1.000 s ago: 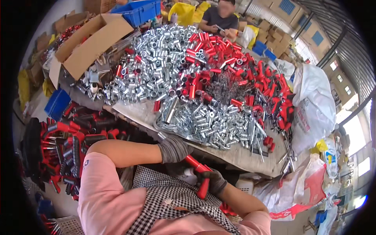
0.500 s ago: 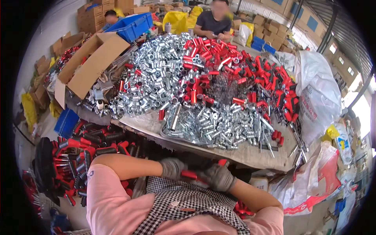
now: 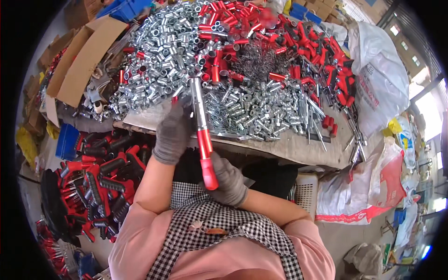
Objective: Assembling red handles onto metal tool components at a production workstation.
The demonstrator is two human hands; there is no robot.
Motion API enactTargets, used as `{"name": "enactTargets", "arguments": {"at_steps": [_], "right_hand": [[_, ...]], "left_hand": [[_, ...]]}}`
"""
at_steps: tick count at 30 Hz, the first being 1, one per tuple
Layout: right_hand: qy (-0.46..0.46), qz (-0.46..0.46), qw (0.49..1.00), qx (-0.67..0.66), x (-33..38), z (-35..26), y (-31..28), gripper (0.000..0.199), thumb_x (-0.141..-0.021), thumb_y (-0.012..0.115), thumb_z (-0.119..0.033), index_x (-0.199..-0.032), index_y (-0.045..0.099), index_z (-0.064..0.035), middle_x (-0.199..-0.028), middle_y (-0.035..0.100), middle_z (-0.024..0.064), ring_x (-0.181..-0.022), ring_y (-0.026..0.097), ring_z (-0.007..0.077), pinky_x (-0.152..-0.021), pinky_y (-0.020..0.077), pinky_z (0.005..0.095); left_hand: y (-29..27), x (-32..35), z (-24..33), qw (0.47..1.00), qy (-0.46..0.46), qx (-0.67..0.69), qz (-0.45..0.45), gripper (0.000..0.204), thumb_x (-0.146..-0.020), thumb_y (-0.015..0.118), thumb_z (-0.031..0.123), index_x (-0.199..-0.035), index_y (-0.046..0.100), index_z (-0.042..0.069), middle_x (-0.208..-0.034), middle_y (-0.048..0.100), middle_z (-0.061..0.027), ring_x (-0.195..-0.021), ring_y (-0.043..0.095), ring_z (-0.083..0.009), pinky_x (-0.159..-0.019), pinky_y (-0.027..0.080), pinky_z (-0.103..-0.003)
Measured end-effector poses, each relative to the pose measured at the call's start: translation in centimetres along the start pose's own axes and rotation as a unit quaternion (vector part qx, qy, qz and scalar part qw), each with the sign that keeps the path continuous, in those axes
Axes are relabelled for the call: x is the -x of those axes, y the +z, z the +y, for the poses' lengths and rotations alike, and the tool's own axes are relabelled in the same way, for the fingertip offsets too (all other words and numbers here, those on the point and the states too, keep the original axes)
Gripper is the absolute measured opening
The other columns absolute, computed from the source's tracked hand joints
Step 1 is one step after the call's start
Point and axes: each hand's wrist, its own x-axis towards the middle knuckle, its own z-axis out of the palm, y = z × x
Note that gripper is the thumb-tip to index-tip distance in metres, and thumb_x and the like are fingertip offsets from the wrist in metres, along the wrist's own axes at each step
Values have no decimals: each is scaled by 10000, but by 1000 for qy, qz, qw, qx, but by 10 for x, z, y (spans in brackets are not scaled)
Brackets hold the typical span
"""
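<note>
A long tool with a red handle (image 3: 208,173) is in my gloved right hand (image 3: 226,183), in front of my checked apron. It tilts away from me toward the table. A silver tube (image 3: 198,100) lines up with its far end, over the metal parts, and looks joined to it. At the table's near edge, left of the tool, is my gloved left hand (image 3: 172,135). Its blurred fingers are by a small red piece (image 3: 175,100); whether they grip it I cannot tell. Silver sleeves (image 3: 163,51) and small silver fittings (image 3: 261,114) are heaped beyond my hands.
Red-and-black handles (image 3: 105,179) are piled low on my left. Red parts (image 3: 322,46) cover the table's far right. A cardboard box (image 3: 88,60) stands at the left, white sacks (image 3: 380,84) at the right. Below the table edge is a pale perforated crate (image 3: 305,193).
My hands were together by the apron around the red tool. Now they are apart: the left reaches the table edge, and the right holds the tool pointing away. The view has tilted down.
</note>
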Motion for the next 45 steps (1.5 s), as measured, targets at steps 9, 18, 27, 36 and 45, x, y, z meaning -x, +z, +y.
{"name": "enactTargets", "arguments": {"at_steps": [9, 18, 27, 36, 45], "right_hand": [[12, -158, 943, 292, -58, 72, -59, 535, -732, 694, -324, -1194, 555, -91, -1111, 584, 158, -856, 605, 336, -723, 506, 410], [61, -287, 885, 362, -119, 136, -61, 231, -786, 619, -272, -902, 618, -72, -943, 610, 149, -876, 588, 337, -779, 467, 449], [301, 55, 923, -232, -124, 96, -65, 129, -876, 505, -113, -909, 607, -42, -722, 616, 50, -602, 572, 103, -520, 436, 248], [148, -261, 919, -254, -105, 15, -20, 219, -943, 535, -239, -1015, 518, -33, -999, 640, 108, -924, 611, 193, -817, 484, 319], [-85, -365, 897, -234, -160, 23, 10, 246, -890, 599, -301, -966, 596, -67, -1051, 641, 119, -1115, 514, 273, -954, 375, 433]], "left_hand": [[-46, 39, 0, 908, -239, 131, -318, 432, -878, 597, 359, -1149, 520, 31, -721, 589, -57, -521, 597, -165, -429, 479, -239], [-43, 71, -4, 889, -322, 38, -324, 329, -888, 567, 278, -1141, 536, 70, -748, 584, -17, -592, 555, -91, -554, 455, -228], [-56, 75, -2, 938, -155, -18, -309, 429, -927, 541, 363, -1218, 500, 51, -895, 601, -39, -769, 571, -113, -699, 483, -271], [-63, 81, -25, 943, 93, -123, -295, 556, -924, 497, 435, -1302, 423, 34, -1098, 561, -186, -994, 573, -312, -880, 448, -354], [-87, 60, -16, 939, 31, -29, -340, 575, -936, 504, 333, -1409, 319, 66, -1370, 409, -190, -1257, 428, -315, -1012, 369, -397]]}}
